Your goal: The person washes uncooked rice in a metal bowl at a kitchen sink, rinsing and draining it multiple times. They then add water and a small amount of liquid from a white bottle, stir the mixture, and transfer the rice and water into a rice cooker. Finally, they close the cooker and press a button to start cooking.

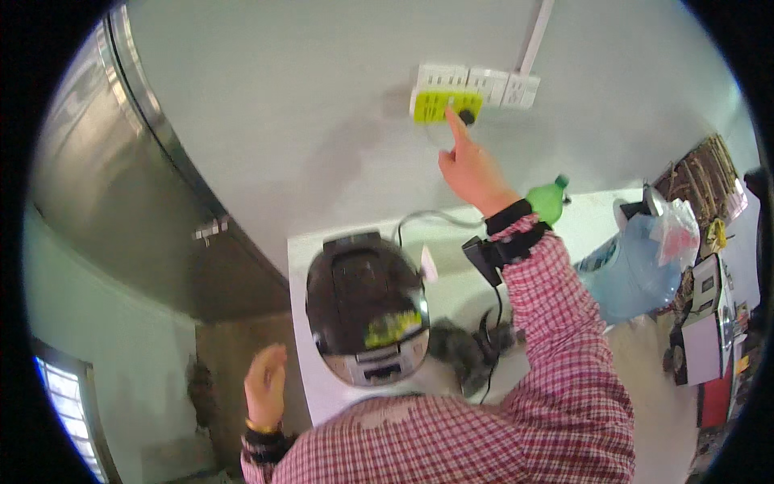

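My right hand [474, 172] reaches up to the wall, its index finger stretched out to a yellow-green multi-socket adapter [430, 107]. The fingertip overlaps the adapter's face; I cannot tell whether it presses. A black round plug [466, 117] sits in the adapter, just right of the finger. My left hand [266, 387] hangs low at the left, beside the white tabletop [300, 339], with fingers loosely bent and nothing visible in it. Between my arms stands a rice cooker [363, 302] with a dark glossy lid, shut, and a control panel at its front.
White wall sockets [488, 85] adjoin the adapter. A grey cable [432, 215] runs behind the cooker. By my right arm are a green bottle [547, 202] and a large blue water jug [635, 272]. A dark grey object [456, 351] lies right of the cooker. A metallic cabinet [133, 199] stands left.
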The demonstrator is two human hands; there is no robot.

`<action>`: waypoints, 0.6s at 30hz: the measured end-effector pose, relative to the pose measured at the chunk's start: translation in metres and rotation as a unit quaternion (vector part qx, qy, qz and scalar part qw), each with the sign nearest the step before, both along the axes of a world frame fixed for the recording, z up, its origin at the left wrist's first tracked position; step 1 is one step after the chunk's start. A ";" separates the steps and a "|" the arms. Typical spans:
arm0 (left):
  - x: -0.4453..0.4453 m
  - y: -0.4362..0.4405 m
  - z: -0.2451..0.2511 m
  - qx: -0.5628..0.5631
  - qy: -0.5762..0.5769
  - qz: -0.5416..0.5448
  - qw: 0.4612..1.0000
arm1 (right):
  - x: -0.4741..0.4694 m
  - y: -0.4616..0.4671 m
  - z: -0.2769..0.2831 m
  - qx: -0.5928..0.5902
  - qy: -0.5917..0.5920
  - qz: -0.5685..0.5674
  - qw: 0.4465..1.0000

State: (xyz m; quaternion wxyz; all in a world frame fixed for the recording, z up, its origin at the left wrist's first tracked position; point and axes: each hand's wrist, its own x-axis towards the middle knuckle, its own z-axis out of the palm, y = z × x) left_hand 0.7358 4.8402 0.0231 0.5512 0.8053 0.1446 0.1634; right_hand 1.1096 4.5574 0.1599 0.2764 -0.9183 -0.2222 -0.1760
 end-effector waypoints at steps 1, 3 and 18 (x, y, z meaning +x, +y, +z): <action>0.006 -0.004 -0.002 -0.058 -0.006 0.013 0.998 | -0.022 -0.005 -0.003 -0.004 0.024 0.060 0.998; 0.008 -0.011 -0.006 -0.131 -0.002 0.040 0.991 | -0.072 -0.019 -0.010 0.010 0.060 0.198 0.978; -0.038 -0.046 -0.041 -0.416 0.062 0.110 0.901 | -0.260 -0.067 -0.128 -0.264 0.195 0.273 0.904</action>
